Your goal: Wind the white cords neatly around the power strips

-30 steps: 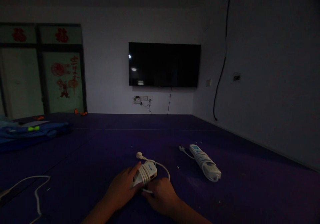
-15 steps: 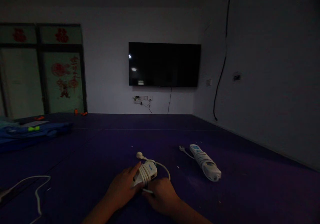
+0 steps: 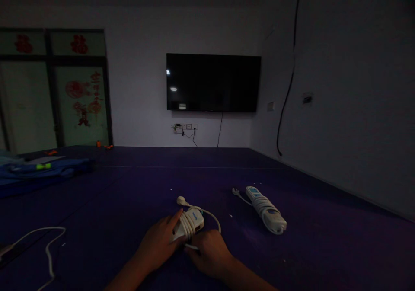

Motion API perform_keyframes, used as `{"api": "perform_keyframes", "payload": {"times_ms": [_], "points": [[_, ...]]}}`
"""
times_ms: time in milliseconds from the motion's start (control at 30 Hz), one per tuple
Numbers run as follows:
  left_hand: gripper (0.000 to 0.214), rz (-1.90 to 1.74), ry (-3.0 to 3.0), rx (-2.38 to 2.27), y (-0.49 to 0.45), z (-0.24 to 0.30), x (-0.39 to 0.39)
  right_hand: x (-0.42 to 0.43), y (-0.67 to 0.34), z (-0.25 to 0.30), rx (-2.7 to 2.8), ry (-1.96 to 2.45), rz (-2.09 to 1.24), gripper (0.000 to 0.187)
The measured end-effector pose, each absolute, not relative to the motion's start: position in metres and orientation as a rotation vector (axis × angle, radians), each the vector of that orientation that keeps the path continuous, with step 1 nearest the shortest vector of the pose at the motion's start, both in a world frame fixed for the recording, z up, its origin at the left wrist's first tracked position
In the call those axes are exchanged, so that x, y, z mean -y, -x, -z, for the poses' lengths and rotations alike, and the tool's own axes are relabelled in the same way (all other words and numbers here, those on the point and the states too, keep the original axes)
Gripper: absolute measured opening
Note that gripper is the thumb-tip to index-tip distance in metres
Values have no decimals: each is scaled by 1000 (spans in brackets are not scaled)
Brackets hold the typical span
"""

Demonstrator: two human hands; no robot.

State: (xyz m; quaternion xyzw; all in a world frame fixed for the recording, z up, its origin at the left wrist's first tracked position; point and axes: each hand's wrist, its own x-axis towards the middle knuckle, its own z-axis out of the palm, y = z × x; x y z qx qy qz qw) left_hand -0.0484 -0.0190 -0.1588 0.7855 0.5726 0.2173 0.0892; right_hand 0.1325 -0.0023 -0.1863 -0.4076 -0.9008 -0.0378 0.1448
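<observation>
A white power strip lies on the purple surface before me, its pale cord wound several times around the middle. My left hand is closed on the strip's near left end, thumb stretched along the wraps. Against the strip's lower right side, my right hand is curled with a short length of cord in its fingers; the fingertips are partly hidden. The plug rests just beyond the strip, and its cord loops down to the right. Further right lies a second white power strip, cord wrapped around it.
A white cable curves over the surface at lower left. Blue cloth with a yellow-green item lies at far left. Small orange objects sit near the door. A dark cable hangs along the right wall. A television hangs ahead.
The view has shifted very slightly. Both hands keep nearly the same pose on the power strip and its cord.
</observation>
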Motion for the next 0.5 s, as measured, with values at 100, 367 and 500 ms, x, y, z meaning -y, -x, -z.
{"api": "perform_keyframes", "payload": {"times_ms": [100, 367, 500], "points": [[62, -639, -2333, -1711, 49, 160, 18, 2, -133, 187, 2588, 1174, 110, 23], [61, -632, -2322, -1723, 50, 162, 16, 3, -133, 184, 2590, 1185, 86, 23], [61, -648, -2320, -1706, 49, 160, 18, 4, -132, 182, 2594, 1192, 81, 22]]}}
